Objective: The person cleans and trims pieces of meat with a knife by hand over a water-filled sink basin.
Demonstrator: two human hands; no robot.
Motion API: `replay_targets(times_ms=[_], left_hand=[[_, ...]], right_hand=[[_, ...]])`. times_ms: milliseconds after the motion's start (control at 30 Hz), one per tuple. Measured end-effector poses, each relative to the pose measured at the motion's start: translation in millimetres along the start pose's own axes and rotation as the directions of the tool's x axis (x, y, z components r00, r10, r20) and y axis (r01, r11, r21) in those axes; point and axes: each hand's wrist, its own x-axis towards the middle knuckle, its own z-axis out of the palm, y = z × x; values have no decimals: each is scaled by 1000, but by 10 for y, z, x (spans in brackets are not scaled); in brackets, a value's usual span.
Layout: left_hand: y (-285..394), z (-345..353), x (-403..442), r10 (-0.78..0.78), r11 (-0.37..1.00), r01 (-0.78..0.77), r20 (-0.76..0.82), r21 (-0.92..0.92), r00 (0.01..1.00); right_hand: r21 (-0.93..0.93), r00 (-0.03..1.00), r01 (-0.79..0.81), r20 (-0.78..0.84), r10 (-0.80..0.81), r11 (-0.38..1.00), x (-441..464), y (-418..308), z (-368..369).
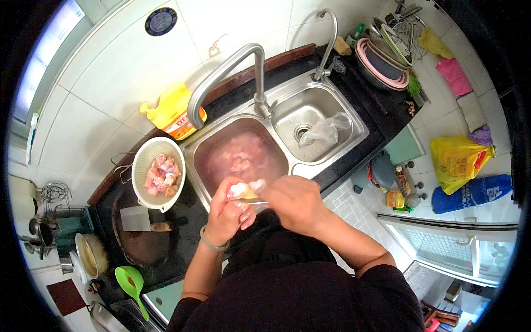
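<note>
Just in front of the left sink basin's near edge, my left hand (224,213) is closed around a pale pink piece of raw meat (241,191). My right hand (293,203) is closed beside it on a thin metal tool (252,201), whose shiny end touches the meat; its handle is hidden in my fingers. More raw meat (239,157) lies in pinkish water in the left sink basin (200,191). To the left, a white colander (138,176) holds several pieces of meat.
A cleaver (135,219) lies on a round board (141,243) at the left. Behind the sink are a yellow bottle (176,113) and a curved faucet (259,77). A plastic bag (326,130) sits in the right basin. Stacked bowls (381,63) stand at the back right.
</note>
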Motion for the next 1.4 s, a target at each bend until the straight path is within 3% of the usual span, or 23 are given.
replay_targets(times_ms=[100, 167, 267, 300, 367, 433, 500, 567, 600, 667, 700, 733, 833, 867, 900, 967, 1000, 1067, 1233, 1300, 1333, 1367, 1400], left_hand=[[7, 20, 12, 49, 999, -49, 2, 11, 999], [57, 76, 29, 52, 999, -52, -6, 6, 999], [17, 101, 60, 101, 987, -87, -104, 135, 989], [27, 97, 74, 101, 987, -87, -102, 137, 990], [34, 106, 72, 101, 989, -91, -82, 117, 992], [40, 58, 81, 97, 994, -94, -65, 56, 993], [53, 79, 82, 82, 992, -73, -88, 103, 993], [33, 59, 114, 100, 989, -83, -143, 125, 985], [28, 7, 123, 93, 989, -76, -124, 130, 988], [22, -83, 127, 76, 992, -63, -113, 111, 991], [20, -120, 140, 82, 991, -70, -110, 112, 991], [8, -151, 163, 69, 996, -58, -184, 62, 980], [9, -317, 344, 50, 998, -59, -339, -17, 940], [-16, -497, 463, -5, 983, -72, -424, -166, 905], [-41, -661, 572, -79, 944, -89, -481, -318, 873], [-82, -970, 716, -8, 917, -126, -333, -378, 943], [12, -937, 798, -36, 939, -89, -355, -331, 934], [117, -1010, 975, -39, 951, -60, -308, -303, 951], [246, -985, 1191, -57, 976, -1, -263, -217, 963], [204, -955, 1187, -25, 993, -2, -231, -115, 973], [182, -925, 1170, -26, 993, -4, -239, -121, 971], [163, -890, 1147, -21, 990, -23, -306, -142, 952], [151, -884, 1112, -18, 986, -45, -371, -161, 928]], right_hand=[[-34, 994, -59, 93, 62, 998, -57, 101, -6], [-94, 991, -127, 40, 131, 987, -37, 135, -15], [-32, 996, -80, 23, 80, 996, -28, -65, 17], [-29, 999, -37, 3, 37, 999, -6, -81, 29], [-54, 997, -69, 34, 71, 996, -34, 23, 83], [-137, 987, -159, -48, 153, 978, -20, 168, 110], [-101, 990, -144, -26, 142, 984, -48, 149, 145], [-15, 1000, -6, -30, 5, 1000, 10, 62, 201], [9, 998, -60, 24, 60, 998, -42, 189, 290], [-4, 989, -141, -43, 141, 990, -84, 592, 461], [129, 881, -470, 7, 474, 873, -129, 882, 578], [234, 669, -736, 105, 736, 636, -147, 1194, 660], [541, 559, -687, -34, 829, 485, 54, 1966, 777], [584, 570, -670, 7, 822, 459, 234, 2286, 834], [680, 507, -657, 79, 858, 326, 376, 2329, 873], [806, 557, -537, 116, 823, 250, 463, 2482, 1042], [808, 559, -537, 126, 820, 242, 434, 2542, 1137], [708, 610, -607, 124, 782, 361, 335, 2618, 1271], [788, 626, -529, 111, 771, 316, 153, 2490, 1240], [734, 583, -532, -45, 811, 423, 136, 2383, 1188], [551, 649, -555, -181, 739, 623, 138, 2284, 1137], [551, 651, -559, -170, 740, 619, 136, 2161, 1095], [393, 722, -619, -57, 690, 680, 158, 1994, 1057]])
